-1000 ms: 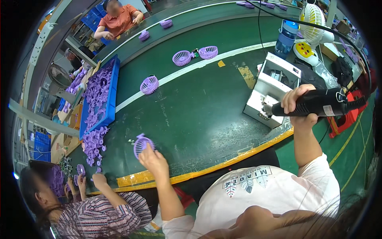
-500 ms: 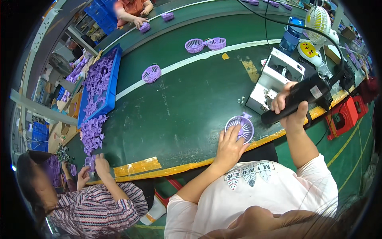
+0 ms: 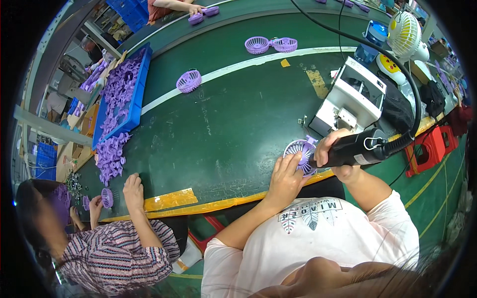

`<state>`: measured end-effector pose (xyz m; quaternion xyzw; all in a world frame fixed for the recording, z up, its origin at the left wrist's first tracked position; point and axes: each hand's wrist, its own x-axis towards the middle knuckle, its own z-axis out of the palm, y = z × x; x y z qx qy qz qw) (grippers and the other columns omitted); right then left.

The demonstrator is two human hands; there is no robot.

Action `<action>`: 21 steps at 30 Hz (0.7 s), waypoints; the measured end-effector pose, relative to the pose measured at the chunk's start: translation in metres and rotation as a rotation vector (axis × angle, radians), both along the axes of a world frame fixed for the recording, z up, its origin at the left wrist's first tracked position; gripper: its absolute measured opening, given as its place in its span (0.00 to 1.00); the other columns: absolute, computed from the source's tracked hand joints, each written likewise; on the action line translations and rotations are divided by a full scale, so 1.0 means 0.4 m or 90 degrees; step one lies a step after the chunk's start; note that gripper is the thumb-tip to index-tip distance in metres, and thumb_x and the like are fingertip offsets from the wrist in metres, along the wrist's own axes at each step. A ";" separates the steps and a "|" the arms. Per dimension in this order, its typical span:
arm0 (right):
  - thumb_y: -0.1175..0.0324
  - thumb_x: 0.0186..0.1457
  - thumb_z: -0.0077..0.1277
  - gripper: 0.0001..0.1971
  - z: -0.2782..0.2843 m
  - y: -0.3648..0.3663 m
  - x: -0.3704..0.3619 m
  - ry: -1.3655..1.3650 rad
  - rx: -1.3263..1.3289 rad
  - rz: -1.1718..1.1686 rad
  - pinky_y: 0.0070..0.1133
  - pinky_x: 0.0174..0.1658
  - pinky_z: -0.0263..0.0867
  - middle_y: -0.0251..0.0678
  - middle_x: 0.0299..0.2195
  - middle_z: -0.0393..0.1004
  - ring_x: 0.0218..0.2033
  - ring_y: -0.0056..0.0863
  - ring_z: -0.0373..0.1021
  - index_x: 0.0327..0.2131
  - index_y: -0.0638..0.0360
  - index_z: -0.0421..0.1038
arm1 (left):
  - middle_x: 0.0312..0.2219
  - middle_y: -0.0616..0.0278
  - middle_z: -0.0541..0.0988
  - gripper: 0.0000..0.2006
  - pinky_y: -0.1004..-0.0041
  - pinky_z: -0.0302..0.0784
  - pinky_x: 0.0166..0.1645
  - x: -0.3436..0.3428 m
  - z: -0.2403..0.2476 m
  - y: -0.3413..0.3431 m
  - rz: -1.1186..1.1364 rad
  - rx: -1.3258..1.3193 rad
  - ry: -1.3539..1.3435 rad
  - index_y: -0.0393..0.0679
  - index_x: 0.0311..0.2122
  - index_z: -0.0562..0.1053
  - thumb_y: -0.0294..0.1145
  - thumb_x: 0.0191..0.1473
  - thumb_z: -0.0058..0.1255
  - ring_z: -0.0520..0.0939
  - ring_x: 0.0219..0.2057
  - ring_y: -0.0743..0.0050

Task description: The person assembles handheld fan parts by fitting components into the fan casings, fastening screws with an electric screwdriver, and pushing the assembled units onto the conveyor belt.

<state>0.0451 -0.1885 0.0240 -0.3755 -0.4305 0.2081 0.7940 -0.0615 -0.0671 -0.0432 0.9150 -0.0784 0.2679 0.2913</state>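
Observation:
A purple round fan cage [image 3: 297, 146] lies on the green work surface, close to its front edge. My left hand [image 3: 285, 178] holds it there, fingers laid over the ribs. My right hand [image 3: 334, 151] is wrapped round a black electric screwdriver [image 3: 355, 149] with a thick cable at its back. The screwdriver is tilted, its front end right at the cage's right side. The bit itself is hidden, so I cannot tell whether it touches a screw.
A white screw feeder [image 3: 353, 94] stands just beyond my right hand. Farther back are a blue bottle [image 3: 372, 39] and a white fan [image 3: 405, 32]. Purple cages [image 3: 189, 81] lie near the white line. A blue tray [image 3: 134, 114] holds purple parts; a co-worker [image 3: 119, 238] sits left.
My right hand has brought the screwdriver down and left, from above the table to the cage. My left hand stays on the cage. The left co-worker's hands have moved apart.

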 end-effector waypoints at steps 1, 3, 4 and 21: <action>0.52 0.38 0.63 0.32 -0.001 0.002 -0.002 0.002 -0.009 -0.005 0.18 0.31 0.63 0.35 0.23 0.66 0.26 0.22 0.66 0.41 0.63 0.59 | 0.42 0.51 0.70 0.13 0.59 0.64 0.46 -0.001 -0.002 0.000 0.002 -0.001 0.000 0.34 0.24 0.74 0.30 0.31 0.61 0.69 0.45 0.55; 0.53 0.38 0.63 0.32 -0.003 0.006 -0.005 0.004 -0.020 -0.009 0.18 0.31 0.63 0.35 0.23 0.66 0.26 0.22 0.66 0.41 0.62 0.59 | 0.43 0.51 0.69 0.13 0.58 0.64 0.46 -0.002 -0.005 0.001 0.002 -0.003 -0.001 0.33 0.25 0.74 0.30 0.32 0.60 0.69 0.45 0.55; 0.54 0.37 0.64 0.32 -0.005 0.007 -0.006 0.018 -0.034 -0.004 0.18 0.31 0.63 0.35 0.24 0.66 0.27 0.22 0.66 0.40 0.62 0.60 | 0.43 0.51 0.69 0.13 0.58 0.64 0.46 -0.002 -0.006 0.001 0.003 -0.004 -0.001 0.33 0.25 0.74 0.30 0.32 0.60 0.69 0.45 0.55; 0.47 0.40 0.59 0.33 0.044 -0.034 0.055 0.035 -0.011 -0.084 0.18 0.24 0.62 0.34 0.18 0.66 0.19 0.22 0.65 0.40 0.66 0.59 | 0.43 0.52 0.69 0.12 0.61 0.63 0.45 -0.006 0.000 0.007 -0.020 0.012 0.005 0.35 0.24 0.72 0.31 0.35 0.59 0.69 0.43 0.55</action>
